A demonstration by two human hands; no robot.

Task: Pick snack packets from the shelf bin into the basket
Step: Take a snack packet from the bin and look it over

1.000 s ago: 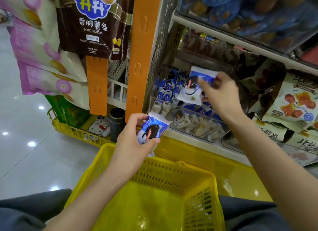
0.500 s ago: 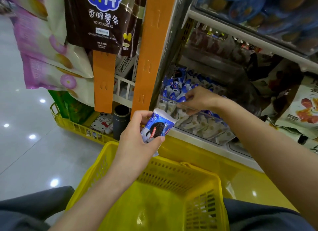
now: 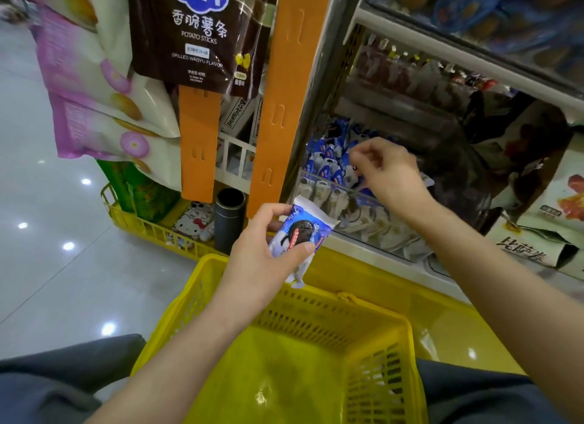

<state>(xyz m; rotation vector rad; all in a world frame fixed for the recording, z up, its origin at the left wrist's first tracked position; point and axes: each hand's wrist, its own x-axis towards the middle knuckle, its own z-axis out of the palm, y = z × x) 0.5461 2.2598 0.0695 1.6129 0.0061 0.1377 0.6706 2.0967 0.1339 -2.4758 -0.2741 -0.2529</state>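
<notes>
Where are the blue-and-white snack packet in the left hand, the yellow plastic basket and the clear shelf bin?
Blue-and-white snack packet (image 3: 298, 235): head view, printed front.
Yellow plastic basket (image 3: 316, 313): head view, far wall.
Clear shelf bin (image 3: 319, 196): head view, front wall.

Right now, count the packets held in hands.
1: the packet in the left hand, by the far rim of the basket. The right hand curls over the bin; it may hide another.

We're in a shop: snack bags (image 3: 196, 34) hang on orange display strips (image 3: 290, 91), stocked shelves (image 3: 442, 48) alongside, yellow shopping basket (image 3: 316, 316) below.
</notes>
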